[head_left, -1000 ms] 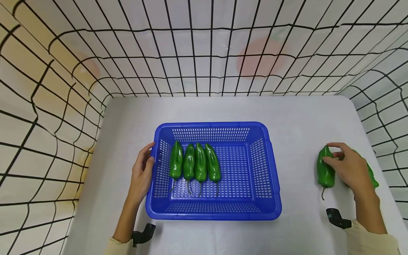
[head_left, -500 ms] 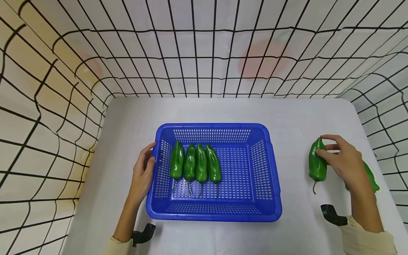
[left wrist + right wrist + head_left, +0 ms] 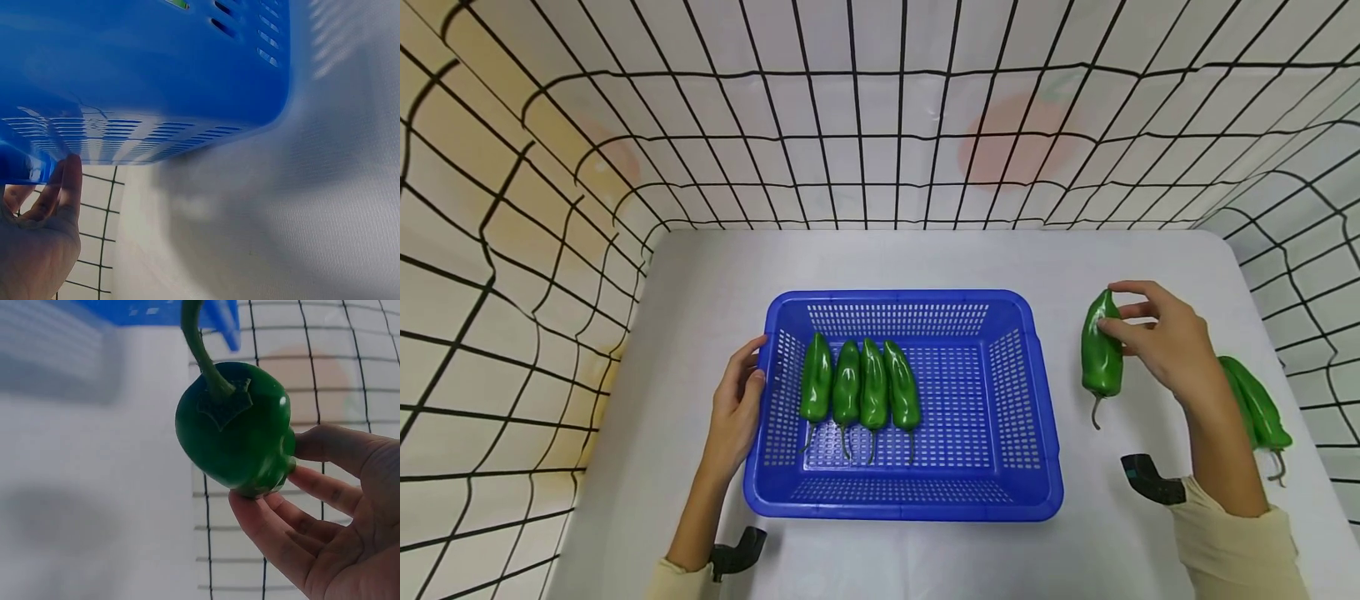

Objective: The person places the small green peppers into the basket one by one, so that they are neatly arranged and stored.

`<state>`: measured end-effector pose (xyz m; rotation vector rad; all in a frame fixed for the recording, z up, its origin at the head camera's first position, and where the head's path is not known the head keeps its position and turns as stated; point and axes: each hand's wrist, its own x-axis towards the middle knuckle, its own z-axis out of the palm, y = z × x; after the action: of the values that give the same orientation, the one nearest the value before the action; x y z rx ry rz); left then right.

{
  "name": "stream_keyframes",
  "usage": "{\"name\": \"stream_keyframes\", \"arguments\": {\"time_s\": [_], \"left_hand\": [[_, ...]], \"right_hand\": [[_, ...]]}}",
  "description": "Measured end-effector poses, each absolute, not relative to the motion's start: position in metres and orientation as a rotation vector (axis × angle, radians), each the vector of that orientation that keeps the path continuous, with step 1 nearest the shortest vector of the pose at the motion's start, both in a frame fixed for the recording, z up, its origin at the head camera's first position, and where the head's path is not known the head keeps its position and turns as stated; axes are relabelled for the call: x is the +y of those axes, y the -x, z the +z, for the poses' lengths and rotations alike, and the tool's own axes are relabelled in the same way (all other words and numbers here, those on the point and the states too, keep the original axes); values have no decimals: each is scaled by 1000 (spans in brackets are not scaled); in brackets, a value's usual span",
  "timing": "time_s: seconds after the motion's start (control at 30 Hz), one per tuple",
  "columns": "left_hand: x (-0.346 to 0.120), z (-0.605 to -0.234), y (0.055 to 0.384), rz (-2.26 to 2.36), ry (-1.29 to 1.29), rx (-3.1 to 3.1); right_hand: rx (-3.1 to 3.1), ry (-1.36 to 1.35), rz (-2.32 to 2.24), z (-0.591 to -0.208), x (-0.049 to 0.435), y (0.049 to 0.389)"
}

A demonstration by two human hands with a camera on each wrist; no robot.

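Observation:
My right hand (image 3: 1168,342) pinches a green chili pepper (image 3: 1101,354) between thumb and fingers, to the right of the basket. Its stem hangs toward me; in the right wrist view the pepper's stem end (image 3: 234,425) faces the camera. A blue plastic basket (image 3: 902,510) stands mid-table. Several green peppers (image 3: 874,387) lie side by side in its left half, stems toward me. My left hand (image 3: 737,408) rests against the basket's left side, fingertips at the rim. From the left wrist, the fingers (image 3: 72,181) touch the outside of the basket wall, fairly straight.
At the far right, partly overlapping green peppers (image 3: 1255,404) lie on the white tabletop (image 3: 925,258). Black wire grid panels (image 3: 895,133) rise at the back and both sides. A dark wrist mount (image 3: 1152,481) juts from each sleeve.
My right hand has carried its pepper left and away from me, toward the basket, uncovering the peppers at the far right. My left hand and the basket have stayed in place.

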<state>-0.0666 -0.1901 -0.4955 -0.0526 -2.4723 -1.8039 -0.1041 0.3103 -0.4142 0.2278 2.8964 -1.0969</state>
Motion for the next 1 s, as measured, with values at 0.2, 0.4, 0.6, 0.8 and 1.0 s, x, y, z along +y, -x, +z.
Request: {"name": "stream_keyframes", "arguments": {"time_s": [0.2,0.4,0.6,0.8,1.0], "left_hand": [[-191,-497,67,-1793,53,-2478],[-191,-497,68,-1806,63,-2471],[-192,-498,68,-1809,55,-2476],[-191,-498,67,-1818,49,-2476],[-191,-497,67,-1814,48,-2476]], "right_hand": [[2879,-155,-1147,-406,283,113],[2863,-88,-1166,-403,260,120],[2830,-23,-1193,-400,241,124],[2782,18,-1187,-401,224,127],[2721,60,-1185,-407,212,127]]}}
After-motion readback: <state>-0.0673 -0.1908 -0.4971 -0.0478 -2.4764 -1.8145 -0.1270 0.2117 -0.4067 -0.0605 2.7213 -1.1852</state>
